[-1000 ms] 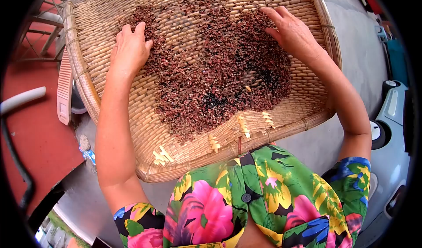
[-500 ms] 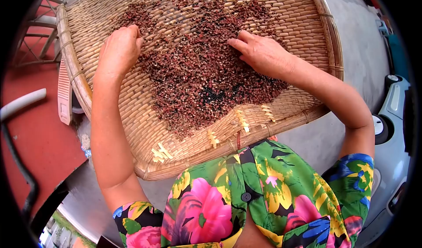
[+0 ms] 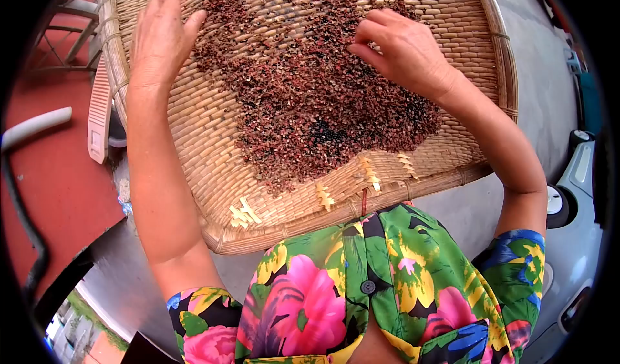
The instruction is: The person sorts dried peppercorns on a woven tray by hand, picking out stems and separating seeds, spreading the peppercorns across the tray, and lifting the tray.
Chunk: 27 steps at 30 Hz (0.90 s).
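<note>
A large woven winnowing tray [image 3: 213, 190] with a bound rim lies in front of me. Across its middle spreads a layer of dry reddish-brown husks [image 3: 284, 109], mixed with small shiny black seeds [image 3: 327, 135] that gather in a dark patch near the front. My left hand [image 3: 161, 38] is raised over the tray's far left side, thumb and fingers apart, holding nothing visible. Above the right part of the husks hovers my right hand [image 3: 407, 51], its fingers curled in and thumb pointing left. Whatever may be between those fingers is hidden.
Pale woven strips [image 3: 244, 213] stick out along the tray's near edge. To the left are a pink ridged board [image 3: 99, 115], a grey pipe [image 3: 39, 128] and a metal frame [image 3: 74, 38] on a red surface. A grey-blue wheeled object [image 3: 578, 196] stands at the right.
My left hand has lifted away from the husks and its fingers have spread. My right hand has moved up and right, still curled. The tray sits slightly further right in view.
</note>
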Available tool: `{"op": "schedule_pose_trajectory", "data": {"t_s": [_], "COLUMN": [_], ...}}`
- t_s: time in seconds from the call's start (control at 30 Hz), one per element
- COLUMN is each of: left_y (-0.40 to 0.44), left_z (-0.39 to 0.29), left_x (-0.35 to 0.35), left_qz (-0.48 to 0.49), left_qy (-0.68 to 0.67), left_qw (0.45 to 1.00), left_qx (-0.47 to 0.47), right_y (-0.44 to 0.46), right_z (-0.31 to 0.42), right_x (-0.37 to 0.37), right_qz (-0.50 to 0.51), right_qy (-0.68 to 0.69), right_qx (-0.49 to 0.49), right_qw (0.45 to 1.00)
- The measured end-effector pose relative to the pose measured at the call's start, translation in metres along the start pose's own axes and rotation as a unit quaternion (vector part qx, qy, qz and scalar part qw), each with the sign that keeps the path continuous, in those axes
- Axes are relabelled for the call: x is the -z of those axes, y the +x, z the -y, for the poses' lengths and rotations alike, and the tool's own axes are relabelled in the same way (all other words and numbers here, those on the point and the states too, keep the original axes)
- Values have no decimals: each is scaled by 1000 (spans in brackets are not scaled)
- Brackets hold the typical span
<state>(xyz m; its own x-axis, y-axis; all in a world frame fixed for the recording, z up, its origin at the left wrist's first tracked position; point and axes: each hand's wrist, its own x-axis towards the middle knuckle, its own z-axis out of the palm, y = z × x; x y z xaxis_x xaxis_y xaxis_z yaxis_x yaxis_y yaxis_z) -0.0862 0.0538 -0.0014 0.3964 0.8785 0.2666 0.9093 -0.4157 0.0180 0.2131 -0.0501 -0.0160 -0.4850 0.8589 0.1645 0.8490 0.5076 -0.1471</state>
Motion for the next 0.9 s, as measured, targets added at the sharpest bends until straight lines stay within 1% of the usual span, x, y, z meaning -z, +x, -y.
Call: {"op": "schedule_pose_trajectory", "data": {"t_s": [0.03,0.07,0.1,0.17,0.23,0.27,0.3,0.33,0.37,0.4,0.43,0.47,0.53,0.57,0.63,0.67,0.77,0.8,0.9], "left_y": [7,8,3,-4,-9,-7,-8,-12,-17,-21,-25,-32,-30,-22,-21,-18,-18,-18,-17], "left_z": [19,31,41,56,66,64,63,63,72,88,98,100,103,105,93,84,103,99,97], "left_x": [9,19,21,17,3,8,15,20,18,13,9,8,11,11,17,24,10,10,13], "left_qz": [-99,-105,-115,-46,-80,-94,-107,-120,-132,-48,49,42,58,66,79,98,66,55,70], "left_qy": [70,109,112,13,-23,-26,-24,-20,-17,-272,-504,-502,-551,-552,-481,-453,-418,-444,-434], "left_qw": [992,985,984,984,984,984,977,968,967,922,809,814,769,769,780,778,814,801,799], "left_qx": [20,79,81,174,158,149,182,220,218,272,299,290,318,316,392,425,398,399,411], "right_y": [3,4,-5,-21,-50,-62,-71,-74,-76,-78,-81,-81,-78,-76,-76,-79,-81,-80,-78], "right_z": [-22,-47,-74,-127,-158,-159,-156,-157,-159,-155,-149,-143,-138,-138,-142,-147,-162,-166,-162], "right_x": [11,28,45,79,79,70,64,63,63,64,67,71,73,75,76,71,63,63,69], "right_qz": [-92,-104,-126,-156,-54,-49,-43,-57,-70,-97,-108,-114,-135,-134,-106,-102,-103,-86,-85], "right_qy": [-75,-120,-164,-244,-155,-48,62,103,148,205,206,223,250,250,238,241,162,213,172], "right_qx": [20,-10,-59,-163,-332,-359,-377,-386,-394,-380,-379,-384,-382,-389,-378,-375,-346,-347,-349], "right_qw": [993,987,977,943,929,931,923,915,904,897,895,889,879,877,888,889,918,909,917]}}
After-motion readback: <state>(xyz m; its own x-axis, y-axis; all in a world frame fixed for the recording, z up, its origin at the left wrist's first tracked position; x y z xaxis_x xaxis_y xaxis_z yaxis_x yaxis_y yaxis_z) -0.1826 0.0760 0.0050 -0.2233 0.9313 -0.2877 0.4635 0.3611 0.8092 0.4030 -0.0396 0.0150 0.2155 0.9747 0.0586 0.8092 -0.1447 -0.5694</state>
